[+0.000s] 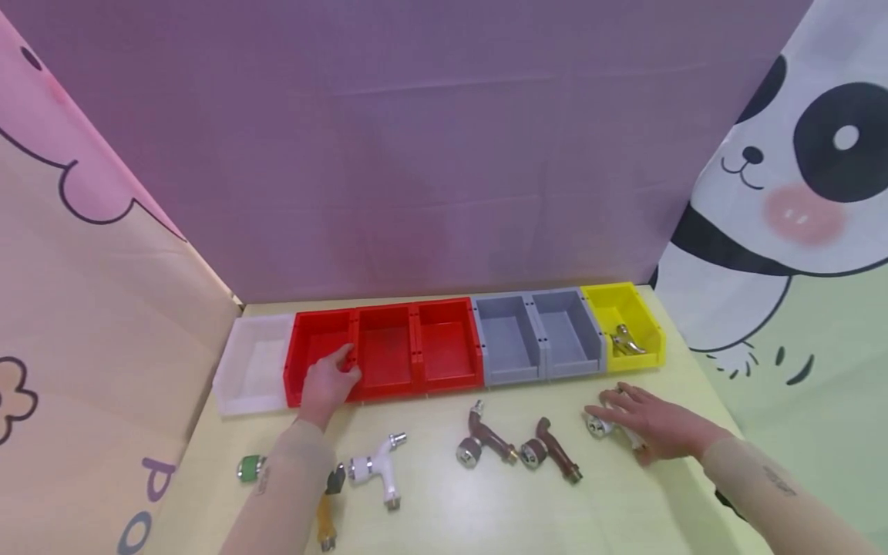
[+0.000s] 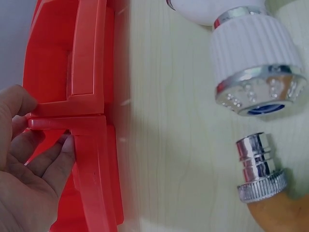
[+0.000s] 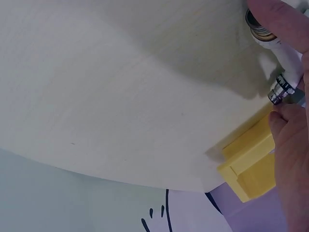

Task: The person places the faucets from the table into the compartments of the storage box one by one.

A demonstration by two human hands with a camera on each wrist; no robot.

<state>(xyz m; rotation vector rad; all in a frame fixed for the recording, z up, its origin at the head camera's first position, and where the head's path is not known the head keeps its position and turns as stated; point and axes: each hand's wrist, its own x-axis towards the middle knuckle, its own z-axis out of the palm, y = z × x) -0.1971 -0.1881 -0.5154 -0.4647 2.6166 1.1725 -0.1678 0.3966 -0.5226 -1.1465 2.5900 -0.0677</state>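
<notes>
My left hand (image 1: 331, 381) is at the front of the red bins (image 1: 385, 391). In the left wrist view its thumb and fingers (image 2: 60, 166) pinch the walls where two neighbouring red bins meet. Over on the right, my right hand (image 1: 655, 420) grips a white faucet (image 1: 634, 441) lying on the table, mostly covered by the palm. The right wrist view shows the thumb (image 3: 285, 24) over the faucet's threaded end and fingers near its chrome nozzle (image 3: 280, 91). Another white faucet (image 1: 383, 470) lies to the right of my left forearm.
Two brown faucets (image 1: 487, 438) (image 1: 551, 451) lie mid-table. An orange faucet (image 1: 324, 524) and a green-handled one (image 1: 250, 468) are partly behind my left forearm. Along the back stand a white bin (image 1: 253, 405), grey bins (image 1: 513, 375) and a yellow bin (image 1: 634, 361) holding metallic faucet (image 1: 627, 339).
</notes>
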